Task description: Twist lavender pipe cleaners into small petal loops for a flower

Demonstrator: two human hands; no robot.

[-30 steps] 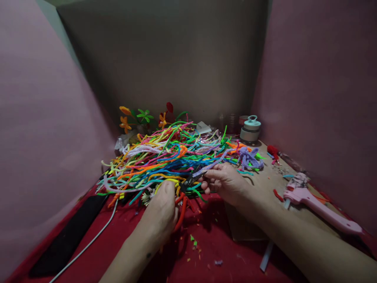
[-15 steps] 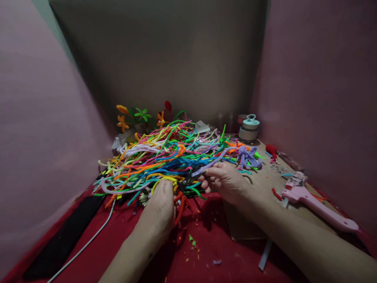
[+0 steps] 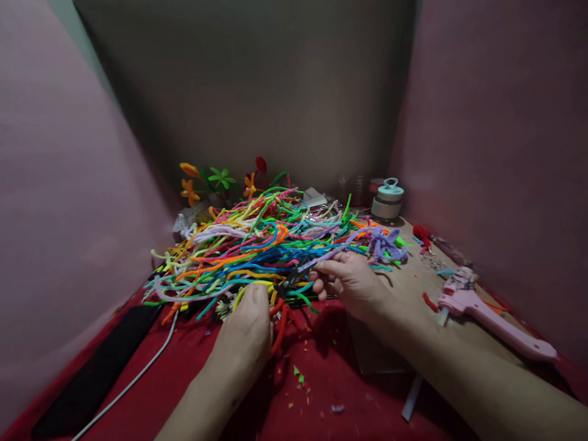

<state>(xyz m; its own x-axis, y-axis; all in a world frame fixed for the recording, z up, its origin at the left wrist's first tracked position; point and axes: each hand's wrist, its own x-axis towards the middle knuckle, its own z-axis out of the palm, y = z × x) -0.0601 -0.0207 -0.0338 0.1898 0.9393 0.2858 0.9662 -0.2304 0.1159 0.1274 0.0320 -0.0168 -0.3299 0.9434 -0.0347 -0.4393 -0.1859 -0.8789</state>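
In the head view, the left hand [image 3: 245,334] lies on the red cloth surface [image 3: 321,392] near the middle of its near edge. It is closed around the red-handled wire cutters [image 3: 281,324]. The red grips curve out from under the palm on its right side, and the dark cutting end points up and to the right, toward the other hand.

The right hand [image 3: 351,282] is just to the right, where the red cloth meets a sheet of brown cardboard [image 3: 413,278]. Its thumb and fingers are pinched narrow on a lilac fuzzy pipe cleaner [image 3: 327,255]. This runs from the fingers down and left to the cutters' dark end. Whether the blades have closed on it cannot be told.

Behind both hands, a loose heap of many-coloured pipe cleaners [image 3: 248,242] spreads across the middle of the surface. A crumpled bundle of purple pipe cleaner [image 3: 386,244] lies at the heap's right end, near the right hand.

At the far left corner stand small orange and green pipe-cleaner flowers [image 3: 206,180]. A stack of grey and mint tape rolls [image 3: 388,202] sits at the far right corner.

A pink glue gun [image 3: 491,318] lies along the right edge, well apart from the hands. Along the left edge are a flat black strip [image 3: 96,367] and a thin white cable [image 3: 133,381]. Small coloured clippings [image 3: 298,372] dot the cloth between the forearms.
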